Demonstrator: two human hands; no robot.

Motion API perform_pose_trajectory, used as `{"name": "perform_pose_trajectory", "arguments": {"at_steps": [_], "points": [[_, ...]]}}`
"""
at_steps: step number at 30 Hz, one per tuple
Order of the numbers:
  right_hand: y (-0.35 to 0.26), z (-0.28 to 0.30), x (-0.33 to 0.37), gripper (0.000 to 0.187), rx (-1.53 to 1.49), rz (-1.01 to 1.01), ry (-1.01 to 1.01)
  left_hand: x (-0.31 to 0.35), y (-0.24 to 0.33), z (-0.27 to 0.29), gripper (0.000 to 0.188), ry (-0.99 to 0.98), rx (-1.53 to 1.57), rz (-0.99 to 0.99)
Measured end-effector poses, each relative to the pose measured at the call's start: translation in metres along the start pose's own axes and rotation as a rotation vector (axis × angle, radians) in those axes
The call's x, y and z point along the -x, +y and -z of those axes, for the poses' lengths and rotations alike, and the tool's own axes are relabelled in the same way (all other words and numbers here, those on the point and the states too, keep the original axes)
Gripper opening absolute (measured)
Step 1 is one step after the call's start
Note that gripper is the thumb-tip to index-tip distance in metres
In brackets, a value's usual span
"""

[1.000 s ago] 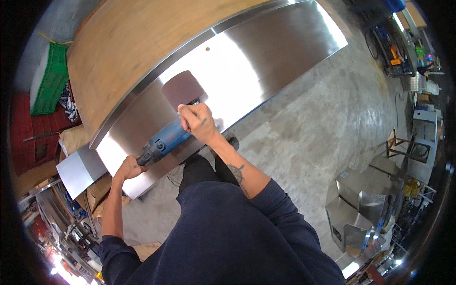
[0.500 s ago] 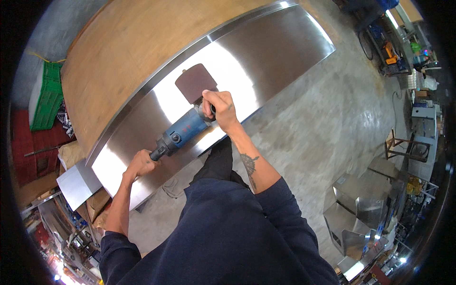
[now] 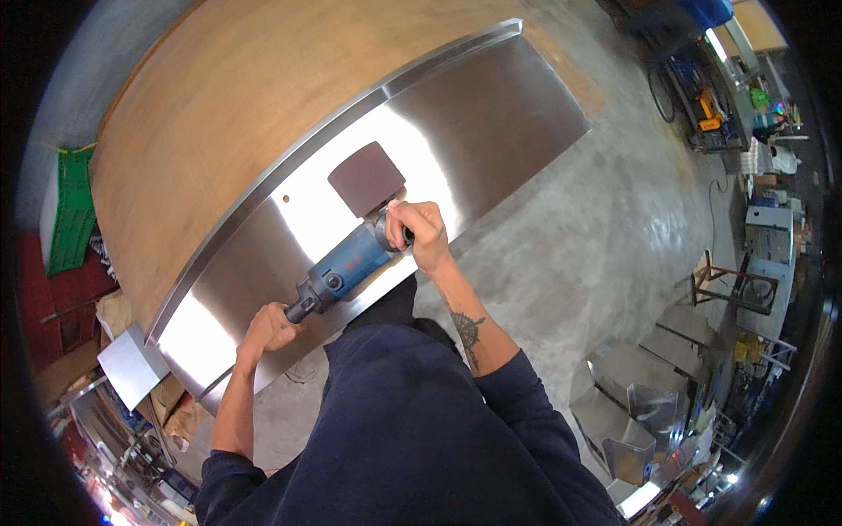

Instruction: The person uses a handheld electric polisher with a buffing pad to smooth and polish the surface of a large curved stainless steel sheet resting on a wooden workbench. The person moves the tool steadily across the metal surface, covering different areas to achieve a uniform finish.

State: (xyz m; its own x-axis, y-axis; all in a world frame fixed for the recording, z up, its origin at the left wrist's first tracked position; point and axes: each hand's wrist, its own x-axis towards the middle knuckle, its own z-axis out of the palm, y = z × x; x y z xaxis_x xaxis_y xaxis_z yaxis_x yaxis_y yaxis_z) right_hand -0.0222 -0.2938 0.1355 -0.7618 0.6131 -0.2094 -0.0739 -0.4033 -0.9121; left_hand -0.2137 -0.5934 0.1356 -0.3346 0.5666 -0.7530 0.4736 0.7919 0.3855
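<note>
A blue power sander [image 3: 353,261] with a wide brown abrasive drum [image 3: 367,180] lies across a long, shiny metal sheet [image 3: 491,96]. My left hand [image 3: 272,328] is closed round the black rear end of the sander. Near the drum, my right hand [image 3: 421,232] wraps round the front handle. The drum is over the bright middle of the sheet; its underside is hidden, so contact cannot be made out. Along the sheet's far side runs a raised, folded edge. A small brown spot [image 3: 286,199] shows left of the drum.
A wooden board [image 3: 219,96] lies beneath and beyond the sheet. At the left stand a green crate [image 3: 74,210] and a white box [image 3: 132,366]. Bent metal pieces [image 3: 627,386] rest on the concrete floor at right, near a metal frame [image 3: 735,289].
The sander has slid right along the sheet, with both hands keeping their grip. The sheet and surroundings now appear lower and farther left in the view.
</note>
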Motion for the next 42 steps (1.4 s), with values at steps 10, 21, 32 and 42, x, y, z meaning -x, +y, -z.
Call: {"name": "perform_pose_trajectory", "arguments": {"at_steps": [10, 21, 32, 42], "points": [[-0.046, 0.09, -0.043, 0.055, -0.047, 0.039, 0.03, -0.054, 0.092, -0.004, 0.041, -0.033, 0.0, 0.029], [-0.089, 0.172, -0.077, 0.058, -0.028, 0.08, 0.046, -0.094, 0.195, 0.008, 0.038, -0.033, -0.052, 0.039], [-0.111, 0.218, -0.117, 0.056, -0.076, 0.133, -0.009, -0.131, 0.239, 0.021, 0.034, -0.058, -0.043, 0.087], [-0.146, 0.284, -0.136, 0.057, -0.066, 0.179, 0.031, -0.163, 0.322, 0.032, 0.036, -0.103, -0.094, 0.07]]}}
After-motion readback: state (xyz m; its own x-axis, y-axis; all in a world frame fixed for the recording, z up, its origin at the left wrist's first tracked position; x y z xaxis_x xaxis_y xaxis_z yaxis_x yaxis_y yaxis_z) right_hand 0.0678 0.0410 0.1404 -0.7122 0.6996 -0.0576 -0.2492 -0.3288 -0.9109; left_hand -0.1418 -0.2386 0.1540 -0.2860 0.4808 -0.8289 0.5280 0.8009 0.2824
